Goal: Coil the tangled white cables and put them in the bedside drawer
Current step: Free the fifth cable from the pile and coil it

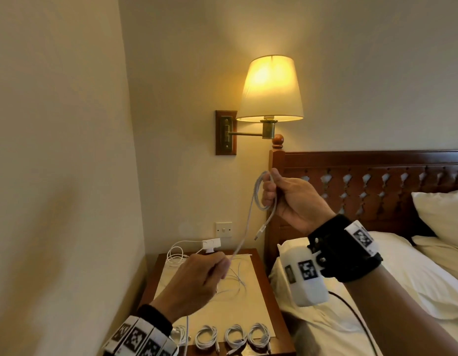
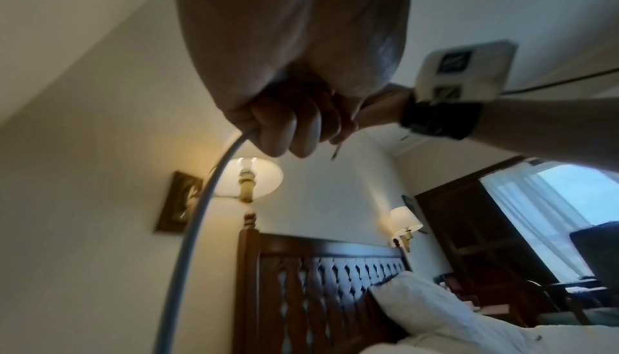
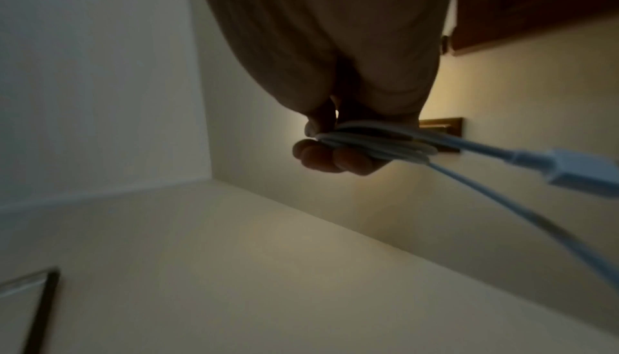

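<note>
We are holding the white cable (image 1: 251,217) in the air above the bench (image 1: 264,268): our right hand (image 1: 292,199) is gripping its loops, our left hand (image 1: 197,281) is pinching the trailing length. Coiled cables (image 1: 233,336) are lying on the bench's near edge.

Bedside drawer hidden below desk (image 1: 261,263) top. Coiled cables (image 1: 233,336) at desk's near edge partly cut by frame bottom. Cable plug (image 3: 582,171) blurred, cut off at right edge in right wrist view.
</note>
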The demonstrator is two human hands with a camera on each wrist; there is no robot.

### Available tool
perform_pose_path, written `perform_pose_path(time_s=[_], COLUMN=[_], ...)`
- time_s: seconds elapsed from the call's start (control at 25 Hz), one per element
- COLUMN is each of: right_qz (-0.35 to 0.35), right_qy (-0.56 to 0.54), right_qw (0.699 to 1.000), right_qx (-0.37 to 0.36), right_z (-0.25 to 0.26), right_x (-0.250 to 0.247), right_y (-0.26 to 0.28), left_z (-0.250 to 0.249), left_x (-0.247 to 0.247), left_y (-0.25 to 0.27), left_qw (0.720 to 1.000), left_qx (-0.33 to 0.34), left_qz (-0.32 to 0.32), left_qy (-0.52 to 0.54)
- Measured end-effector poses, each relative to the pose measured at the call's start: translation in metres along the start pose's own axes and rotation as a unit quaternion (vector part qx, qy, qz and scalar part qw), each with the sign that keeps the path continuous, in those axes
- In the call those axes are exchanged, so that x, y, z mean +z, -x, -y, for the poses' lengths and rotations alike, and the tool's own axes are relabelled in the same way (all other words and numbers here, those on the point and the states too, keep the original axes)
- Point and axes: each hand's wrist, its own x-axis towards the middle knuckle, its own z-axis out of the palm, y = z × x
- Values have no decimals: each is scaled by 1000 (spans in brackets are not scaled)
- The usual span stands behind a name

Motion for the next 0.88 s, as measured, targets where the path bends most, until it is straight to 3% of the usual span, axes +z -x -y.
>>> perform_pose_path(time_s=[0.2, 0.48, 0.72, 0.88], right_qz=[-13, 9, 10, 2], right_qy=[215, 318, 309, 253], right_qw=[975, 944, 948, 966], right_qx=[-63, -92, -78, -54], right_z=[-32, -45, -50, -55], right_x=[12, 21, 24, 26], right_y=[-5, 3, 11, 12], left_z=[-57, -70, -45, -30], left_x=[-31, -58, -63, -63], left_y=[-17, -42, -70, -83], left_qw=[989, 970, 960, 977], left_qx=[91, 112, 77, 48], left_qz=[-29, -103, -132, -120], left_qy=[-117, -190, -236, -171])
